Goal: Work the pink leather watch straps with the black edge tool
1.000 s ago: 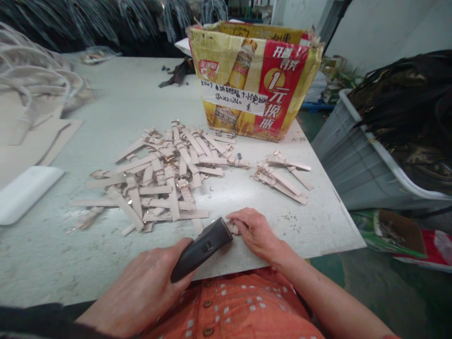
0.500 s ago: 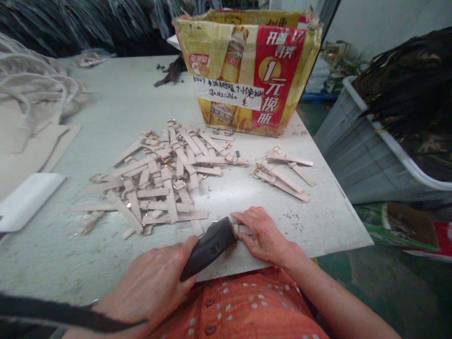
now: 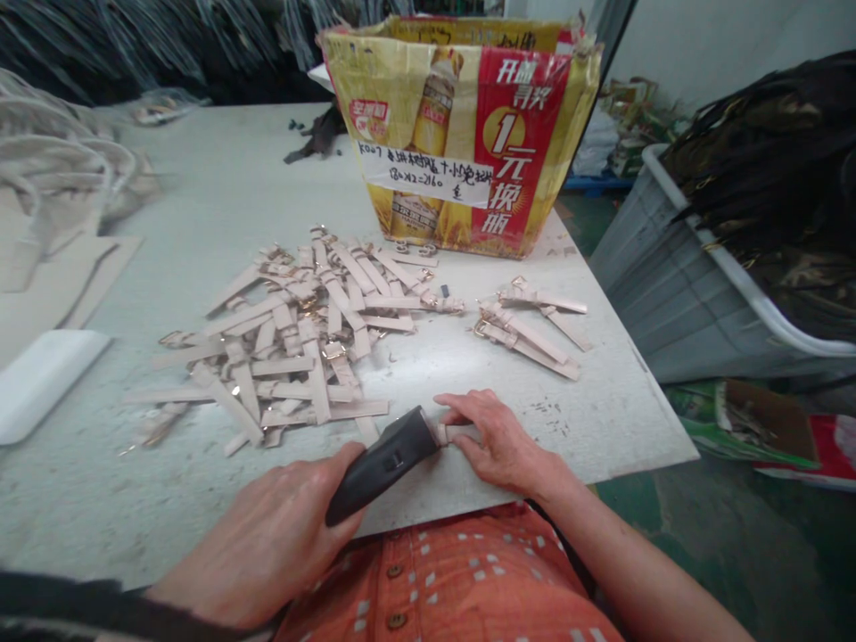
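Your left hand (image 3: 267, 522) is closed around a dark handheld tool (image 3: 381, 468), out on the near side of the yellow carton (image 3: 461, 125). Your right hand (image 3: 498, 441), also nearer you than the carton, pinches a pale strap (image 3: 458, 432) between thumb and fingers, its end right at the tool's tip; the tool hides the rest of it, so you cannot tell whether the two touch.

Between your hands and the carton, a bit to the carton's left, a heap of buckled straps (image 3: 341, 303) sprawls over the surface (image 3: 73, 499) — its nearest pieces reach almost to the tool. In front of the carton's right side lies a smaller group of straps (image 3: 531, 339). Metal loops (image 3: 426, 251) sit by the carton's foot, with a small dark piece (image 3: 445, 291) just in front.

Left of the carton you have a dark scrap (image 3: 321, 138), then, well apart, pale sheets (image 3: 67, 267) and a white slab (image 3: 50, 379) nearer you. Right of the carton, off the surface, stands a grey bin (image 3: 662, 285) piled with dark goods (image 3: 782, 178). Grey strands (image 3: 247, 36) hang behind, to the carton's left.
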Available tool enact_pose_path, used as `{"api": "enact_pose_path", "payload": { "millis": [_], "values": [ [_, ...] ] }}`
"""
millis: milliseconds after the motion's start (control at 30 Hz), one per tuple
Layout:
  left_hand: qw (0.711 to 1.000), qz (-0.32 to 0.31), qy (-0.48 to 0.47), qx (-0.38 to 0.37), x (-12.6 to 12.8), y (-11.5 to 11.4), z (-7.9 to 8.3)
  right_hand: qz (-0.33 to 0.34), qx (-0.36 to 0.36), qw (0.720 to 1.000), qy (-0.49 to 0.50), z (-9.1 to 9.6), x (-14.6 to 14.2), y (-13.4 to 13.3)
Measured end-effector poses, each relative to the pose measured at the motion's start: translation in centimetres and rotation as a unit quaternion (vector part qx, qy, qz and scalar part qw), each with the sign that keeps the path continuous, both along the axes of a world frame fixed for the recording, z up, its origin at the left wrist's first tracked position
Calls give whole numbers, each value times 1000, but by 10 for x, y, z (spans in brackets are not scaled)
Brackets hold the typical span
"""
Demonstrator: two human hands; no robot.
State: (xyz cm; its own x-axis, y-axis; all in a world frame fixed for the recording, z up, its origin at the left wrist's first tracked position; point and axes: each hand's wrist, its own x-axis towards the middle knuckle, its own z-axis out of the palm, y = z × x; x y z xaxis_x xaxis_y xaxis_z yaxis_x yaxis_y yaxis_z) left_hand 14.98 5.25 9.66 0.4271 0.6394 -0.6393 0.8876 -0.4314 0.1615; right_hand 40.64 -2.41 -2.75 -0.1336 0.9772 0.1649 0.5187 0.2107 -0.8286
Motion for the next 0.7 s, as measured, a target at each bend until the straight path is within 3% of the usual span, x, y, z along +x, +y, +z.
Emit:
{"api": "enact_pose_path", "payload": {
  "millis": [200,400,533,700],
  "values": [
    [998,-16,56,-18,7,-2,2,0,-2,1000,-2,1,-2,1],
    [999,-35,33,-13,21,-3,-3,9,-2,1000,-14,3,1,0],
    [999,-29,-8,17,15,-1,-13,4,-12,1000,-13,4,1,1],
    [994,34,-90,49,-8,10,-25,-7,-1,1000,-9,3,0,1]
  ]
}}
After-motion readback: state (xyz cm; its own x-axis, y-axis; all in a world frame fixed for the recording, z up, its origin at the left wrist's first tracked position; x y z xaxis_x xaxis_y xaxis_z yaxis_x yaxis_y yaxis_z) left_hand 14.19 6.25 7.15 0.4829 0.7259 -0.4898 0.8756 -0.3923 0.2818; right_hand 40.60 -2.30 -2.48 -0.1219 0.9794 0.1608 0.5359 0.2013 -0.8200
